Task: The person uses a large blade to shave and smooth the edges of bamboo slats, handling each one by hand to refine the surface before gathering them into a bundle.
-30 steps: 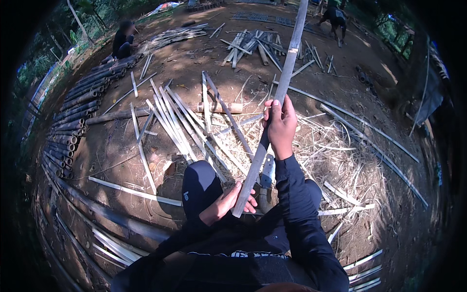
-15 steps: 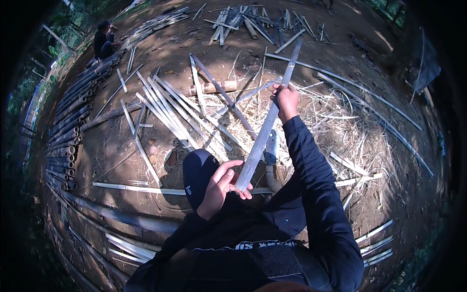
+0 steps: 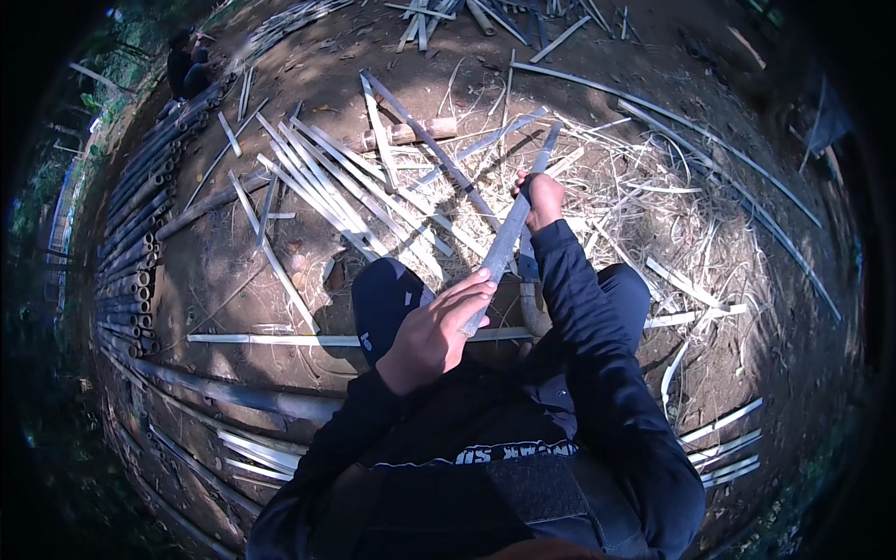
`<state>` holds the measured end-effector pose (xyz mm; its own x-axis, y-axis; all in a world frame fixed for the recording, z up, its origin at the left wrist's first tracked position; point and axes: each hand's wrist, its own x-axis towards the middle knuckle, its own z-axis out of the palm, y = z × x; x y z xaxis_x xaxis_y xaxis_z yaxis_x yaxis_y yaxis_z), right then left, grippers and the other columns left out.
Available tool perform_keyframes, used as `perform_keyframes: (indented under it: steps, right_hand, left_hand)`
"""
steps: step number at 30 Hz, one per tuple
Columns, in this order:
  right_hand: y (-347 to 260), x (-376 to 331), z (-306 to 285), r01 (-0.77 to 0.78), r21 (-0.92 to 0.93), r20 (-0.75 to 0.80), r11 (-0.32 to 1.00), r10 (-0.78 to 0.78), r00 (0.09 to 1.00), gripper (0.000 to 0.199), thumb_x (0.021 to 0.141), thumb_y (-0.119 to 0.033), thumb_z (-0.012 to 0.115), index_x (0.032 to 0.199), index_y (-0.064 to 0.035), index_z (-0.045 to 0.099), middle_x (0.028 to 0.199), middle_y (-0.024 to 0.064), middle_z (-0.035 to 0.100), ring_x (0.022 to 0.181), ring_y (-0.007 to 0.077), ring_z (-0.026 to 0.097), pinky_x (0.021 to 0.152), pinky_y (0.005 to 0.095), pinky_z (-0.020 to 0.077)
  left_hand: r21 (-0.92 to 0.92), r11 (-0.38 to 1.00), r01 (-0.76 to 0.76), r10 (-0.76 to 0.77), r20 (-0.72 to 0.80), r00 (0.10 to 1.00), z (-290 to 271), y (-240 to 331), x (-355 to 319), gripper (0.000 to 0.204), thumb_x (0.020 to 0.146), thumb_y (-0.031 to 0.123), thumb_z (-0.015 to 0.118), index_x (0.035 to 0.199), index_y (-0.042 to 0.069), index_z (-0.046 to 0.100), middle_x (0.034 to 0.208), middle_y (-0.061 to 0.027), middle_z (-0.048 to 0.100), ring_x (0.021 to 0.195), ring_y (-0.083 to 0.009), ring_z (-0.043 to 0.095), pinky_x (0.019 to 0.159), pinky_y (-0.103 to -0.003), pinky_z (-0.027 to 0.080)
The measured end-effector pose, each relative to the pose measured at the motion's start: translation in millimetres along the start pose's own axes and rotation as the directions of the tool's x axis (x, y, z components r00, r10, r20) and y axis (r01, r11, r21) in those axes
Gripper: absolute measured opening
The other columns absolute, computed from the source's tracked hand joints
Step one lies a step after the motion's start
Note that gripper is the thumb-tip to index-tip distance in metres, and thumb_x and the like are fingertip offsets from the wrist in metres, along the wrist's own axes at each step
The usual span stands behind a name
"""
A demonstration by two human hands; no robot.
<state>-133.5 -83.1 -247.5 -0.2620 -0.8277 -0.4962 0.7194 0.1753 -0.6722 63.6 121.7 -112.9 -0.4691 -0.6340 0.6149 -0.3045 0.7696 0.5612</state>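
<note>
A long grey-green bamboo strip (image 3: 511, 233) slants from my lap away to the upper right. Its near end lies in my left hand (image 3: 436, 329), with the fingers over the edge and top of the strip. Farther up, my right hand (image 3: 543, 198) is closed round the strip's middle, over a dark patch on it. Under the strip, near my right knee, is a broad-bladed knife (image 3: 530, 297) with a curved wooden handle; the strip and my right arm hide part of its blade.
Pale split bamboo strips (image 3: 322, 191) fan out ahead to the left. Curly shavings (image 3: 644, 210) cover the ground to the right. A short bamboo log (image 3: 411, 132) lies ahead, and bamboo poles (image 3: 140, 252) are stacked at left. Another person (image 3: 187, 67) is at far left.
The strip has been drawn nearer and its far end has come down. My left hand has gone from spread fingers under the near end to fingers over it.
</note>
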Motion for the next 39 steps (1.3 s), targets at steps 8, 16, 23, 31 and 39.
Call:
perform_keyframes:
  steps: [8, 16, 23, 31, 39]
  right_hand:
    - [27.9, 2.0, -51.4, -0.063, -0.454, 0.135, 0.889, 0.139, 0.981, 0.058, 0.102, -0.05, 0.032, 0.117, -0.0007, 0.059, 0.086, 0.011, 0.067, 0.076, 0.0185, 0.065, 0.066, 0.0332, 0.0523]
    - [173.8, 93.1, -249.2, -0.265, -0.911, -0.22, -0.315, -0.17, 0.961, 0.04, 0.08, -0.035, 0.061, 0.101, -0.0019, 0.07, 0.112, 0.02, 0.067, 0.105, 0.0354, 0.065, 0.084, 0.0441, 0.0519]
    - [187.8, 40.4, -257.5, -0.288, -0.929, -0.267, -0.23, -0.119, 0.956, 0.057, 0.079, -0.036, 0.07, 0.123, -0.0032, 0.055, 0.132, 0.029, 0.046, 0.118, 0.0429, 0.055, 0.096, 0.0477, 0.0487]
    - [209.9, 25.0, -250.2, -0.144, -0.959, -0.098, -0.242, -0.193, 0.976, 0.077, 0.07, -0.028, 0.076, 0.129, 0.0018, 0.037, 0.126, 0.027, 0.042, 0.116, 0.0427, 0.05, 0.097, 0.0486, 0.0466]
    - [207.6, 25.4, -230.0, -0.282, -0.951, -0.27, -0.127, -0.104, 0.957, 0.086, 0.072, -0.044, 0.078, 0.132, 0.004, 0.039, 0.127, 0.0277, 0.053, 0.118, 0.0402, 0.056, 0.099, 0.0463, 0.0473]
  left_hand:
    - [0.037, 0.997, 0.07, -0.064, -0.143, 0.988, -23.1, 4.5, 16.4, 0.038, 0.076, -0.026, 0.049, 0.107, -0.005, 0.057, 0.109, -0.0258, 0.067, 0.105, -0.0396, 0.066, 0.075, -0.037, 0.062]
    - [0.234, 0.955, 0.181, -0.132, -0.209, 0.969, -43.3, 6.0, 36.1, 0.033, 0.074, -0.016, 0.066, 0.106, -0.004, 0.065, 0.103, -0.0199, 0.071, 0.098, -0.0301, 0.071, 0.081, -0.033, 0.059]
    - [0.414, 0.842, 0.345, -0.247, -0.273, 0.93, -46.2, 3.9, 28.7, 0.028, 0.078, -0.008, 0.067, 0.106, -0.003, 0.064, 0.098, -0.0153, 0.073, 0.087, -0.0268, 0.073, 0.073, -0.032, 0.057]
    - [0.473, 0.831, 0.292, -0.17, -0.285, 0.943, -45.4, -4.6, 40.9, 0.032, 0.077, -0.008, 0.067, 0.108, -0.001, 0.065, 0.097, -0.0115, 0.073, 0.074, -0.0225, 0.07, 0.06, -0.031, 0.053]
    - [0.5, 0.804, 0.324, -0.244, -0.219, 0.945, -53.9, 5.9, 36.1, 0.025, 0.078, -0.003, 0.071, 0.103, -0.002, 0.065, 0.088, -0.0131, 0.072, 0.069, -0.0242, 0.07, 0.059, -0.031, 0.053]
